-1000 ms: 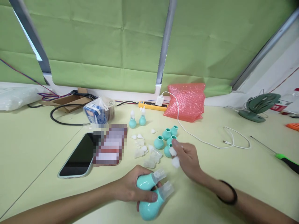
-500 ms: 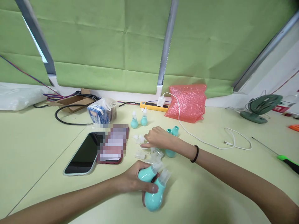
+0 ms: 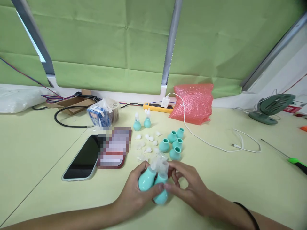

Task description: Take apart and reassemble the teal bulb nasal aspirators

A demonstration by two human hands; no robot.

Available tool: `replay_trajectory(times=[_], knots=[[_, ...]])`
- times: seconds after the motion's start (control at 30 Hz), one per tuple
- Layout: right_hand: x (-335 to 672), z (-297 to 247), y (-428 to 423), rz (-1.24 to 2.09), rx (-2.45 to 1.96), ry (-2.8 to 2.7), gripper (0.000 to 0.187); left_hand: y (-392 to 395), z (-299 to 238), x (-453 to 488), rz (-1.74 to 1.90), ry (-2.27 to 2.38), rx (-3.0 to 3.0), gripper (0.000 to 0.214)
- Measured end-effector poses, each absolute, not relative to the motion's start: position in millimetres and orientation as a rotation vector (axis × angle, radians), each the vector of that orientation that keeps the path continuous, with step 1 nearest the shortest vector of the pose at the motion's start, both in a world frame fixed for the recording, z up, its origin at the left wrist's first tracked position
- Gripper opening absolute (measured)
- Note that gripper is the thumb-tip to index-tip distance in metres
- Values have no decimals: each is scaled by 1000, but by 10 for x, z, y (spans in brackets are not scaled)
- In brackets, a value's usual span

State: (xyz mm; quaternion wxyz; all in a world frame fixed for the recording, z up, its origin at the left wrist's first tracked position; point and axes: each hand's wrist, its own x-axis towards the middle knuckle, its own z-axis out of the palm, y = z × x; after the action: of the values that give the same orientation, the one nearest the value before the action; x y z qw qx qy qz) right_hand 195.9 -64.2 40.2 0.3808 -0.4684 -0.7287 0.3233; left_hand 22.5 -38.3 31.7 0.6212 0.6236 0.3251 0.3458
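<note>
Fingers of your left hand [image 3: 131, 191] are closed around two teal bulbs [image 3: 146, 180], and they press them together side by side, close to the near edge of the tabletop [image 3: 227, 179]. Your left forearm comes in from the near left corner, and the thumb lies across the lower bulb. Your right hand [image 3: 190, 183] meets it from the right, with bent fingertips [image 3: 170, 187] that pinch the same bulbs at their right side. A black band [image 3: 247, 210] sits on this wrist. Both bulbs carry clear nozzles [image 3: 160, 164] that point away from you.

Just behind your hands, small white tips [image 3: 149, 139] lie scattered, and a cluster of open bulbs [image 3: 164, 145] stands to their right with the mouths upward; what is inside them you cannot tell. A dark phone [image 3: 81, 158] lies flat to the left, touching a blurred item [image 3: 115, 148]. Further back, two small bulbs with tips [image 3: 137, 124] stand upright.

Near the far edge, a clear plastic bag [image 3: 109, 107] holds a blue packet [image 3: 97, 116]. A cardboard box [image 3: 72, 103] lies to the left of it; its contents are hidden. A yellow power strip [image 3: 155, 108] with a white plug lies beside a pink bubble-wrap bag [image 3: 194, 102]. A white cable [image 3: 216, 146] runs toward the right edge, where a green fan [image 3: 273, 107] and a screwdriver [image 3: 296, 163] are.
</note>
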Motion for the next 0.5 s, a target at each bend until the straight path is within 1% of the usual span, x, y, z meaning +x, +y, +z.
replay_trajectory(times=[0.03,0.1,0.2,0.3,0.43,0.5], knots=[[1920,361,-671,977,-1204,-1788,17,-413,310,232,783,718,1441,25],[1842,282,-700,1202,-1161,-1610,23,-456,291,244,753,680,1432,29],[1756,191,-703,1355,-1091,-1396,26,-471,272,258,684,653,1368,35],[1728,159,-686,1358,-1107,-1287,26,-456,285,257,599,623,1373,38],[1761,170,-666,1154,-1116,-1367,25,-440,312,235,529,610,1517,33],[1777,165,-660,1121,-1118,-1389,24,-427,315,221,504,625,1618,29]])
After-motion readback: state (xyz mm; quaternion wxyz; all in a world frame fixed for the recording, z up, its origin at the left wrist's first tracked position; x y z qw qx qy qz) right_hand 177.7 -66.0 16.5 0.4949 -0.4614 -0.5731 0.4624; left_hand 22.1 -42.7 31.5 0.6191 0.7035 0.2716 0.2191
